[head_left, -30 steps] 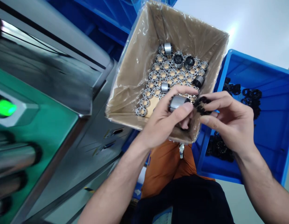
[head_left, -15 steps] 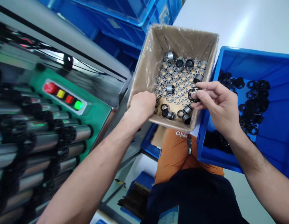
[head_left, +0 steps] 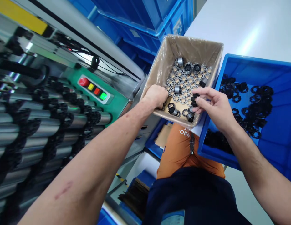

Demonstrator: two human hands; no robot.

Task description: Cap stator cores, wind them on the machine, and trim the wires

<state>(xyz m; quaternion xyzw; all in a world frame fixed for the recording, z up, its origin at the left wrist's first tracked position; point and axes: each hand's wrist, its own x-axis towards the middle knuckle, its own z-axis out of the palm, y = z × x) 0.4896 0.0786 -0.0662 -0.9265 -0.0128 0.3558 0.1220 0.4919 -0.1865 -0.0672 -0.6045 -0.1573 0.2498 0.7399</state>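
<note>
In my right hand [head_left: 217, 104] a black plastic ring [head_left: 194, 99] is pinched between thumb and fingers, turned nearly edge-on above the box's right side. My left hand [head_left: 156, 95] reaches over the near left corner of the lined cardboard box [head_left: 153, 70]; its fingers are curled down and closed, and what they hold is hidden. Rows of silver rings [head_left: 183, 84] stand on the box's floor. Several silver cylinders with black ends lie among them, one cylinder [head_left: 177, 89] in the middle. Below it, a loose group of black-ended parts [head_left: 173, 109] lies near the front wall.
To the right, a blue bin [head_left: 239, 61] holds heaps of black rings [head_left: 255, 109]. On the left is a green machine [head_left: 119, 109] with lit buttons [head_left: 96, 90] and rows of silver cylinders [head_left: 49, 125]. Stacked blue crates [head_left: 145, 23] stand behind, beside a white tabletop [head_left: 220, 25].
The view has shifted, so the box sits slightly further right and more of the machine shows. The black ring in my right hand has turned from face-on to nearly edge-on.
</note>
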